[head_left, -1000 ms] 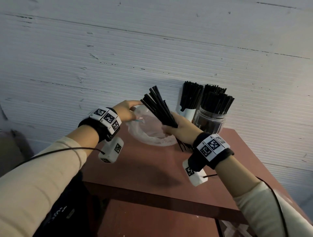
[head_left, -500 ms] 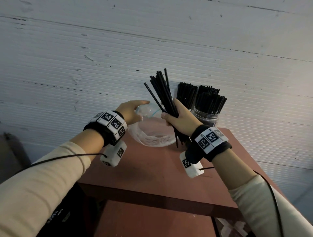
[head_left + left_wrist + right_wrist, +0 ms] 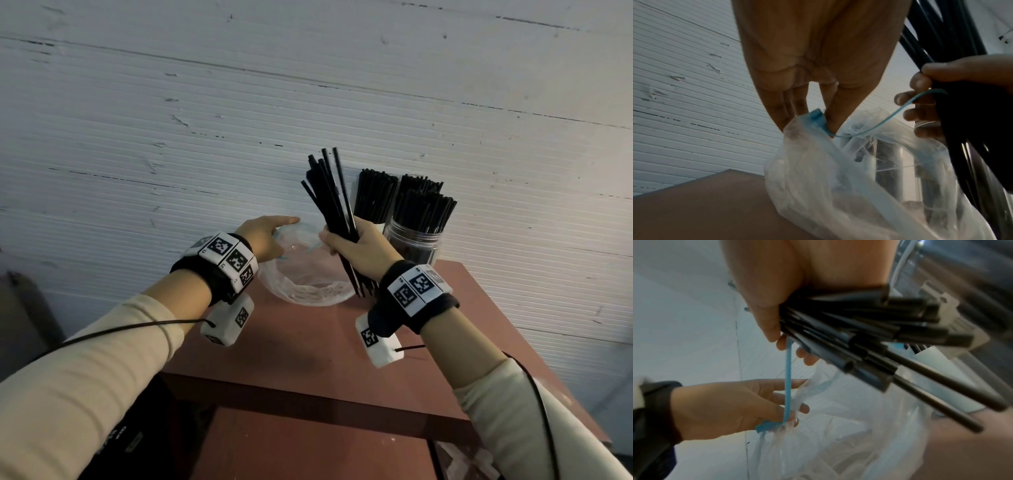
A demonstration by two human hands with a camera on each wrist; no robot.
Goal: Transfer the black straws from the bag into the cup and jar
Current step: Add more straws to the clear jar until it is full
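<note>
My right hand (image 3: 344, 244) grips a bundle of several black straws (image 3: 331, 195), held nearly upright above the clear plastic bag (image 3: 308, 277); the straws' lower ends (image 3: 869, 344) fan out below my palm. My left hand (image 3: 275, 236) pinches the bag's rim at its blue tab (image 3: 817, 116). A thin blue strip (image 3: 787, 378) runs from that tab up to my right fingers. Behind my right hand, against the wall, stand a white cup (image 3: 380, 226) and a clear glass jar (image 3: 412, 245), both packed with black straws. I cannot tell whether any straws lie inside the bag.
The bag, cup and jar sit at the back of a small reddish-brown table (image 3: 308, 353), close to the white ribbed wall (image 3: 205, 137). A lower shelf of the same colour (image 3: 308, 445) lies under the front edge. A dark object sits low at the left.
My right hand has lifted the straw bundle up and turned it from a leftward slant to nearly upright, closer to the cup. My left hand has stayed on the bag's rim.
</note>
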